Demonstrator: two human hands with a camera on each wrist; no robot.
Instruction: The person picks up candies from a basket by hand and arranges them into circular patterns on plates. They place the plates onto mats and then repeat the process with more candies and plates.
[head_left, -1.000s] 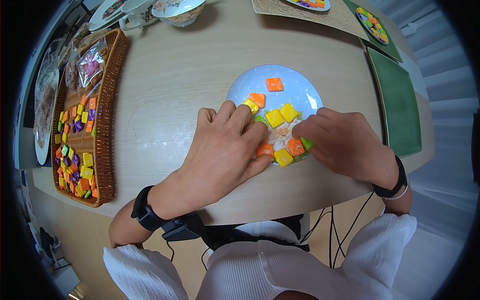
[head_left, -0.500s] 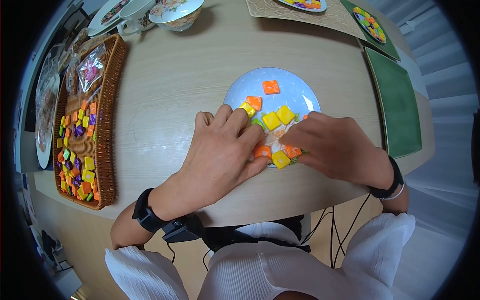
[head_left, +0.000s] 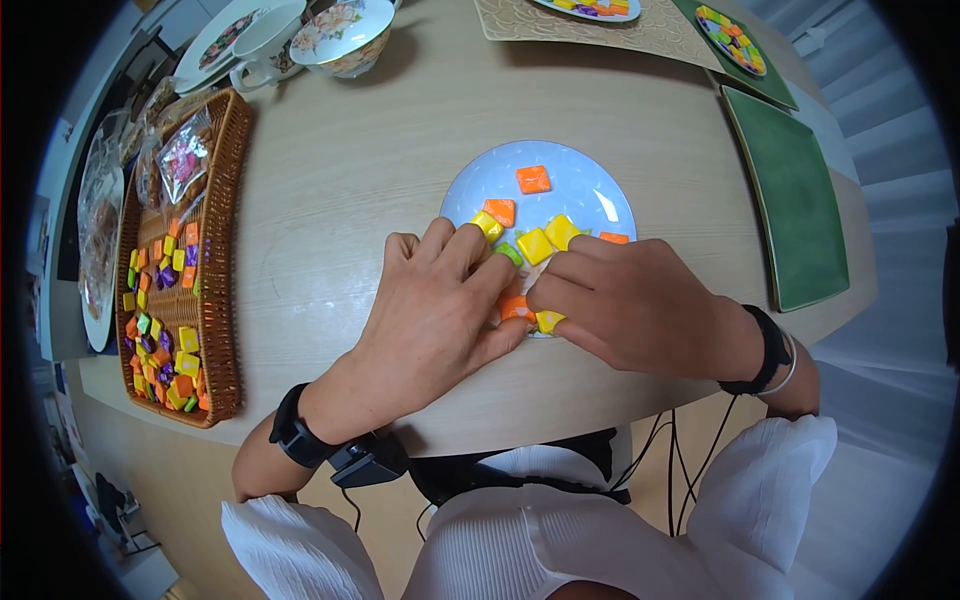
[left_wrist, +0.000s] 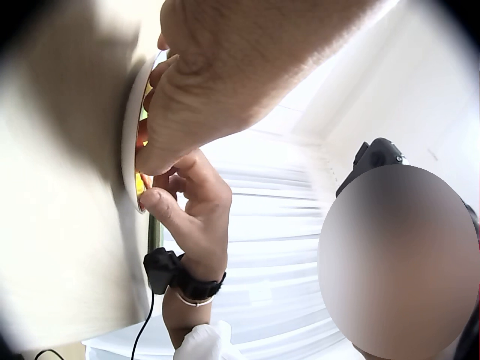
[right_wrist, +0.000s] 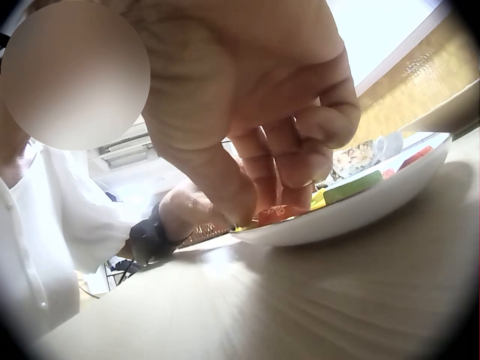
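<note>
A pale blue round plate (head_left: pixel 590 175) holds square wrapped candies in orange, yellow and green, set around a floral middle. My left hand (head_left: pixel 425 295) lies over its left side, fingers curled, thumb and index finger around an orange candy (head_left: pixel 513 307) near the front rim. Across from it, my right hand (head_left: pixel 640 310) covers the plate's front right part. In the right wrist view, its thumb and fingertips pinch at an orange candy (right_wrist: pixel 279 214). A yellow candy (head_left: pixel 548 321) shows between the hands. Two yellow candies (head_left: pixel 534 246) lie just beyond the fingers.
A wicker basket (head_left: pixel 222 260) with many loose candies and bagged goods stands at the left. Behind it are a floral bowl (head_left: pixel 345 40) and a white cup (head_left: pixel 265 50). A green rectangular tray (head_left: pixel 795 210) lies at the right, with filled plates farther back.
My right hand has moved left and inward over the plate, covering its middle and front candies. An orange candy now shows beyond that hand. My left hand stays at the plate's left side.
</note>
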